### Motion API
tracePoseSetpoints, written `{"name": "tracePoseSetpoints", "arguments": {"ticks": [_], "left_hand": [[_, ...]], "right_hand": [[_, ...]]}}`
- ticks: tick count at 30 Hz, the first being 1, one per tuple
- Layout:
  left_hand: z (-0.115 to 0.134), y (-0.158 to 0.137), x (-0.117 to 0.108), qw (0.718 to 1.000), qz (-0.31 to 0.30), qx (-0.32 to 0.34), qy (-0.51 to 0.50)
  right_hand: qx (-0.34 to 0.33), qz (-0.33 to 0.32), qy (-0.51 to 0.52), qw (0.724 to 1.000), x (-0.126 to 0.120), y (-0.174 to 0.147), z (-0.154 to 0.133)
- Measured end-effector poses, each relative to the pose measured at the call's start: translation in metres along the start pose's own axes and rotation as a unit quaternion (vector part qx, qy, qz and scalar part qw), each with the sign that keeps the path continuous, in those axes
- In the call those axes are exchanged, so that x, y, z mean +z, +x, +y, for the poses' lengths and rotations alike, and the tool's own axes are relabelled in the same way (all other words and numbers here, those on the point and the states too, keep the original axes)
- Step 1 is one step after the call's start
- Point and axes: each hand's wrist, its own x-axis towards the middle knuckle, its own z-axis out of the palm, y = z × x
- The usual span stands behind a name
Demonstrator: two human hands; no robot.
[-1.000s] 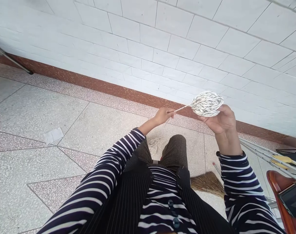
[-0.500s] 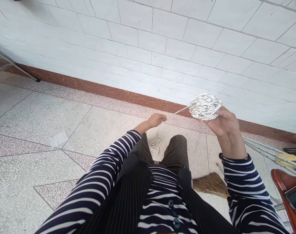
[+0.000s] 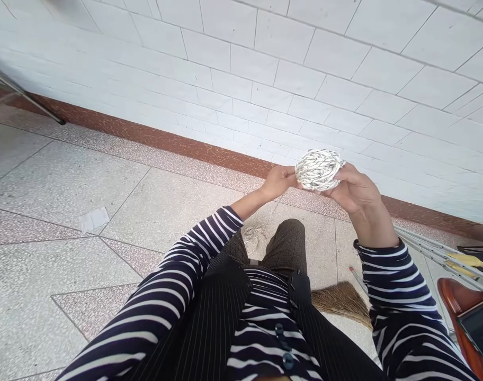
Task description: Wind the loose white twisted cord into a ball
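Right hand (image 3: 355,189) cupped ball of twine (image 3: 318,169) from beneath, steadying it; left hand (image 3: 280,181) pinched strand against ball's side, keeping wraps tight. Broom (image 3: 340,301) lay on floor (image 3: 66,180).

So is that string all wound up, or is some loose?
Mostly wound: the ball of string sits in the right hand, left hand touching it. A loose tangle lies on the floor.

You hold a ball of cord (image 3: 318,169), white flecked with dark, wound into a rounded, slightly flattened lump. It sits raised in front of you, before the wall, cupped from the right by your right hand (image 3: 355,190), with your left hand (image 3: 279,181) touching its left edge.
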Motion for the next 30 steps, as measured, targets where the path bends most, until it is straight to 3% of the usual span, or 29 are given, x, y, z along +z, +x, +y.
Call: {"name": "tracePoseSetpoints", "arguments": {"ticks": [4,9,13,17,22,26,30], "left_hand": [[-0.005,-0.01,-0.018,0.996,-0.033,0.041,0.067],[-0.037,-0.019,-0.029,0.982,-0.081,0.007,0.171],[-0.055,-0.018,-0.027,0.965,-0.117,-0.018,0.232],[-0.068,-0.016,-0.028,0.96,-0.155,-0.029,0.229],[-0.083,-0.023,-0.032,0.957,-0.152,-0.072,0.238],[-0.072,-0.023,-0.033,0.967,-0.115,-0.091,0.206],[-0.037,-0.013,-0.022,0.993,-0.099,-0.019,0.053]], "right_hand": [[-0.013,0.01,0.046,0.999,-0.01,-0.004,0.009],[-0.067,0.002,0.06,0.996,-0.016,-0.007,0.015],[-0.073,0.006,0.029,0.997,-0.007,-0.007,0.0],[-0.115,-0.014,-0.033,0.993,0.009,-0.007,-0.024],[-0.14,-0.007,-0.059,0.988,0.017,-0.002,-0.041],[-0.13,-0.022,-0.054,0.99,0.014,0.002,-0.032],[-0.104,-0.04,-0.079,0.991,0.015,0.004,-0.018]]}}
